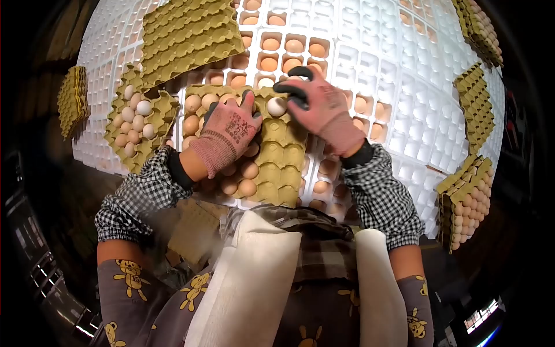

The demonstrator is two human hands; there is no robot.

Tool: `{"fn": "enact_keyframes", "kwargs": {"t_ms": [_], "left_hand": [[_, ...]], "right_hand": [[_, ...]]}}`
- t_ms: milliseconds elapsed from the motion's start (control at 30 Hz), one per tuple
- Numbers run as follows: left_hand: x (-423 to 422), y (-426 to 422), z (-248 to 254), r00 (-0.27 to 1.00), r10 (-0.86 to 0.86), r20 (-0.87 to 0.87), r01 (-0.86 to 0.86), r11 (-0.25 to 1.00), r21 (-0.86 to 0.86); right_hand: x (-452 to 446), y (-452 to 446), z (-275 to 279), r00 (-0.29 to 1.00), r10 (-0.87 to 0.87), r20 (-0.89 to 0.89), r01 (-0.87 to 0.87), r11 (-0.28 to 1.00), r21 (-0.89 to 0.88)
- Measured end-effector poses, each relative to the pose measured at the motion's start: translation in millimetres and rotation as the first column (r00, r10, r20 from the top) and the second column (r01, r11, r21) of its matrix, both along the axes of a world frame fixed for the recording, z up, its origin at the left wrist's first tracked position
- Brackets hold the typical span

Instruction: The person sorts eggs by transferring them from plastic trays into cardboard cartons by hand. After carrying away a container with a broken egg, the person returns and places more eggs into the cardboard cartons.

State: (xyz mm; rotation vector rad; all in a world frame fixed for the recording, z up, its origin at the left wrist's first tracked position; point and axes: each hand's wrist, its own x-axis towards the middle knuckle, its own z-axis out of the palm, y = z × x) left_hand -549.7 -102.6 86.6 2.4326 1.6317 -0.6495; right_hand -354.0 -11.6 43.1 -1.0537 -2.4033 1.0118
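My left hand, in a pink glove with dark fingertips, lies over the left part of an olive pulp egg tray. Its fingers are bent but apart, with brown eggs around them; the space under the palm is hidden. My right hand, gloved the same way, is at the tray's upper right corner, its fingers curved and spread. Just left of its fingertips, a pale egg sits in the tray's top row. Below that egg the tray's cups are bare. Brown eggs fill cups at the lower left.
White plastic egg trays spread under everything, some cups with brown eggs. An empty pulp tray stack lies at the upper left. A pulp tray with loose eggs sits at left. More stacked trays with eggs stand at right.
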Motion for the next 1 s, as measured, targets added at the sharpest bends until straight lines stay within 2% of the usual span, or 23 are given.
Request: {"fn": "enact_keyframes", "kwargs": {"t_ms": [33,67,100,167,233,267,300,333,367,400,433,467,567,600,633,667,700,733,767,833,900,967,1000], "left_hand": [[1,3,-8,0.998,-0.02,-0.061,0.021,1.0,0.02],[-1,3,-12,0.998,-0.038,-0.052,0.04,0.998,0.04],[-2,8,-8,0.998,-0.047,-0.052,0.05,0.997,0.055],[-4,15,7,1.0,-0.016,0.02,0.018,0.994,-0.11],[-9,13,20,0.996,0.07,0.057,-0.059,0.983,-0.173],[-19,5,19,0.922,0.24,0.305,-0.214,0.97,-0.118],[-32,0,14,0.76,0.362,0.54,-0.366,0.925,-0.104],[-49,-4,-7,0.514,0.318,0.796,-0.346,0.927,-0.147],[-40,-7,5,0.059,0.674,0.737,-0.421,0.686,-0.594],[-29,-8,12,-0.129,0.719,0.682,-0.387,0.597,-0.703],[-19,-7,14,-0.311,0.741,0.596,-0.328,0.504,-0.799],[-9,-5,2,-0.339,0.684,0.646,-0.357,0.541,-0.761],[22,16,-14,-0.321,0.618,0.718,-0.35,0.627,-0.696],[33,29,-10,-0.223,0.673,0.706,-0.386,0.604,-0.698],[47,44,-19,-0.129,0.571,0.811,-0.377,0.728,-0.573],[62,59,-32,-0.017,0.472,0.881,-0.43,0.792,-0.433],[75,72,-41,0.102,0.372,0.922,-0.469,0.836,-0.285],[91,85,-40,0.369,0.311,0.876,-0.511,0.855,-0.088],[106,100,-39,0.611,0.247,0.752,-0.493,0.862,0.118],[123,124,-52,0.755,0.359,0.548,-0.428,0.904,-0.002],[130,136,-64,0.7,0.329,0.634,-0.436,0.9,0.015],[135,151,-79,0.573,0.133,0.808,-0.356,0.929,0.099],[145,160,-69,0.519,0.183,0.835,-0.335,0.942,0.001]], "right_hand": [[-14,-2,22,0.915,0.075,0.396,-0.166,0.965,0.202],[-28,-6,29,0.76,0.129,0.637,-0.29,0.944,0.156],[-34,-10,21,0.759,0.094,0.644,-0.344,0.898,0.275],[-28,-2,19,0.805,0.131,0.579,-0.283,0.942,0.18],[-6,1,2,0.978,-0.101,0.185,0.103,0.995,-0.002],[12,7,-14,0.917,-0.214,-0.336,-0.047,0.78,-0.624],[29,4,6,0.786,-0.536,-0.308,-0.07,0.418,-0.906],[39,-6,-10,0.64,-0.621,-0.453,-0.237,0.4,-0.885],[50,-15,-31,0.454,-0.697,-0.554,-0.387,0.406,-0.828],[60,-13,-38,0.336,-0.873,-0.353,-0.745,-0.018,-0.666],[64,-21,-45,0.246,-0.941,-0.233,-0.835,-0.084,-0.544],[65,-24,-45,0.221,-0.95,-0.221,-0.839,-0.07,-0.539],[83,-29,-45,0.157,-0.971,-0.182,-0.829,-0.03,-0.558],[98,-26,-51,0.164,-0.955,-0.247,-0.704,0.062,-0.707],[113,-22,-56,0.185,-0.933,-0.309,-0.55,0.163,-0.819],[121,-19,-45,0.308,-0.864,-0.398,0.077,0.44,-0.895],[123,-6,-32,0.312,-0.869,-0.383,0.363,0.482,-0.797],[133,5,-42,0.493,-0.781,-0.383,0.641,0.624,-0.447],[141,15,-52,0.648,-0.705,-0.288,0.738,0.674,0.011],[138,30,-47,0.716,-0.697,0.047,0.689,0.716,0.111],[139,36,-56,0.744,-0.668,0.006,0.662,0.738,0.131],[152,43,-68,0.801,-0.592,0.089,0.544,0.782,0.303],[153,45,-70,0.808,-0.578,0.113,0.533,0.799,0.28]]}}
